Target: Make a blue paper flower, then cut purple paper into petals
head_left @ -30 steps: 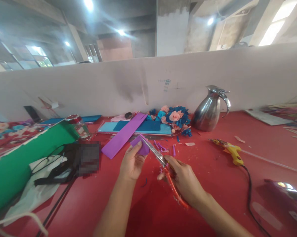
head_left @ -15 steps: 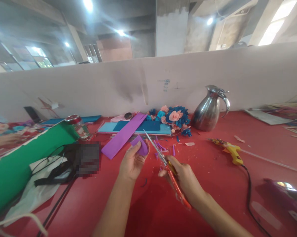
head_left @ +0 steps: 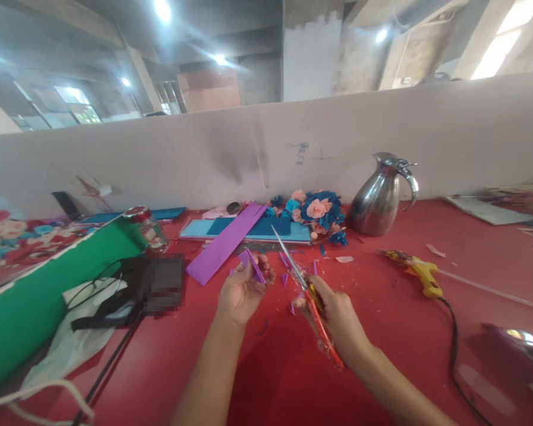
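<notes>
A folded piece of purple paper (head_left: 254, 266) is pinched in my left hand (head_left: 244, 291), tilted with its edge toward me. My right hand (head_left: 337, 313) grips scissors (head_left: 299, 273) with red and yellow handles, the blades pointing up and away, apart from the paper. The blades look closed or nearly so. Purple scraps (head_left: 286, 278) lie on the red table between and beyond my hands. Behind my left hand a long purple paper strip (head_left: 222, 248) rests slantwise across light and dark blue sheets (head_left: 195, 229).
Blue and pink paper flowers (head_left: 317, 210) stand at the back beside a steel jug (head_left: 377, 195). A yellow glue gun (head_left: 419, 273) with a black cord lies at right. On the left are a glass jar (head_left: 147, 228), a green panel (head_left: 48, 296) and a black bag (head_left: 162, 284).
My left hand has turned the purple paper from its broad face to a narrower, edge-on view. The scissors stay in my right hand. The whole view has shifted slightly.
</notes>
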Motion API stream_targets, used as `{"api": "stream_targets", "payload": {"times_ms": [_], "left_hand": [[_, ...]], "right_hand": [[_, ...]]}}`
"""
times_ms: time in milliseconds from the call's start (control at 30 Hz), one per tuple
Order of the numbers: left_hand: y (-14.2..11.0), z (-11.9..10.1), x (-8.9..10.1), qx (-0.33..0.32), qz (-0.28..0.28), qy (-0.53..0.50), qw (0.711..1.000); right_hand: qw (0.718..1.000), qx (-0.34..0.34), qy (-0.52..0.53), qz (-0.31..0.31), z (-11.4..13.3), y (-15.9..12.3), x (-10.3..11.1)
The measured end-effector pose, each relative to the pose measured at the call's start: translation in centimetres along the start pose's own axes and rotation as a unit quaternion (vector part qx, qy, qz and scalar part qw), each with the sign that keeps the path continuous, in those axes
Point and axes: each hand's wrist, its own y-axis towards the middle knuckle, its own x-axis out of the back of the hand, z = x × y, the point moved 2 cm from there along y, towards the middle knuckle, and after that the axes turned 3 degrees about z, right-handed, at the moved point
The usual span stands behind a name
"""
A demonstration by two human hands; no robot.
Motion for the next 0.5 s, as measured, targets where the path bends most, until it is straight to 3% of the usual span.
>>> {"api": "stream_targets", "payload": {"times_ms": [100,200,300,367,500], "left_hand": [[0.1,0.3,0.0,0.006,-0.016,0.047,0.999],[-0.1,0.9,-0.4,0.025,-0.031,0.208,0.977],[-0.6,1.8,-1.2,0.101,0.022,0.367,0.924],[-0.9,2.2,-1.7,0.149,0.068,0.419,0.893],[-1.2,2.4,-2.1,0.153,0.073,0.448,0.878]], "right_hand": [[0.999,-0.033,0.033,0.005,-0.4,0.0,-0.2],[0.988,-0.08,0.133,-0.008,-0.7,0.0,-0.1],[0.957,-0.097,0.272,-0.026,-0.5,0.3,0.3],[0.935,-0.103,0.339,-0.019,-0.3,0.6,0.4],[0.909,-0.12,0.398,-0.014,-0.4,0.9,0.3]]}}
